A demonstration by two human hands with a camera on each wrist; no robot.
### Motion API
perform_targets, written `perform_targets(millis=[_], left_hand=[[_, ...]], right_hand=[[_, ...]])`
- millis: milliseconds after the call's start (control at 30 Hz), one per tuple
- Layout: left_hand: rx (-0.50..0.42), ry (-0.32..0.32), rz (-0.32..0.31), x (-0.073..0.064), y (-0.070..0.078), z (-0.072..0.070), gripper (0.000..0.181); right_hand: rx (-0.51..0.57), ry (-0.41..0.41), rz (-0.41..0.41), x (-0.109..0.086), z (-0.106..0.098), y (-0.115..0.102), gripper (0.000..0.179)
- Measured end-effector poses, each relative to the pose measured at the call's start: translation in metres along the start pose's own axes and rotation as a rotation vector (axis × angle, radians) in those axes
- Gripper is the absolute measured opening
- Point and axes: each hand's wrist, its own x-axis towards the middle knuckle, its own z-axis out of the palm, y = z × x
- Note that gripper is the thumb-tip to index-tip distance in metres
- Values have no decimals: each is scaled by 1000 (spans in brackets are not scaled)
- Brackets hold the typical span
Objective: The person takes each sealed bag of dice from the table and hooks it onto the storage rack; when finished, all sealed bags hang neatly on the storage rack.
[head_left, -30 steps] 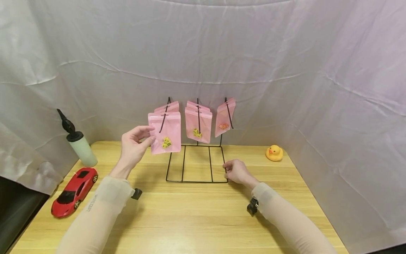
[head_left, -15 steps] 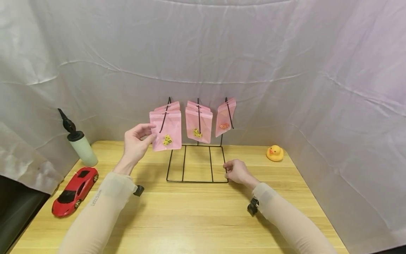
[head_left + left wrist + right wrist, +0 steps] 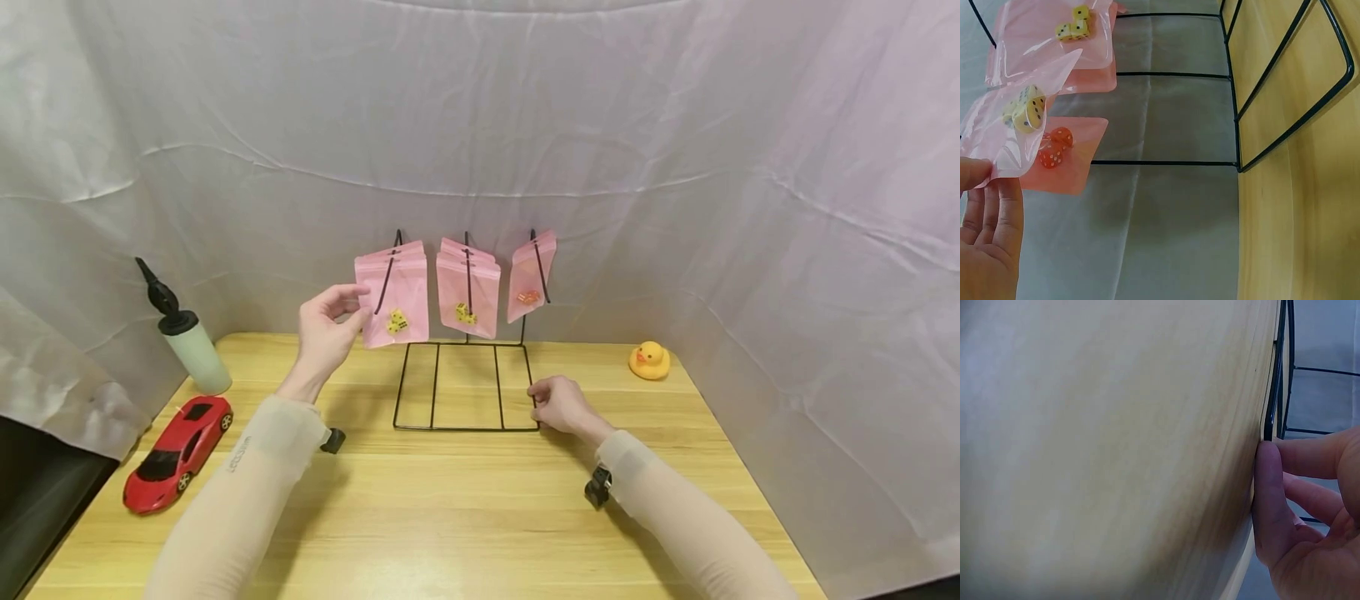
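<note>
My left hand (image 3: 327, 329) pinches the left edge of a pink zip bag (image 3: 408, 292) between thumb and fingers. Yellow dice (image 3: 1027, 115) show through its clear front. The bag is on the left hook (image 3: 386, 287) of a black wire display rack (image 3: 465, 429), in front of another pink bag that it largely hides. Two overlapping bags (image 3: 485, 292) hang from the middle hook, the front one with yellow dice. On the right hook, a single angled bag (image 3: 522, 275) contains red-orange dice (image 3: 1055, 147). My right hand (image 3: 562, 406) pinches the rack base at its front right corner.
A red toy car (image 3: 178, 454) and a pale green hand pump (image 3: 197, 354) with a black nozzle are at the left of the wooden table (image 3: 465, 517). Near the back right edge sits a yellow rubber duck (image 3: 649, 361). Grey cloth (image 3: 480, 108) encloses the back and sides.
My left hand has moved up and slightly right, pushing the pinched bag farther back along the left hook, closer to the bag behind. The right hand stays at the rack's corner.
</note>
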Motion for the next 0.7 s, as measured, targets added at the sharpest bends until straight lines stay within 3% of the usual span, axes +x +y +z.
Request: perform_targets(millis=[433,700], left_hand=[[33,5,-26,-4,-1,-3,22],[153,-32,-55,-23,-5,-17,21]], right_hand=[[14,0,-4,2,0,-2,41],[202,4,17,-5,-7,3,43]])
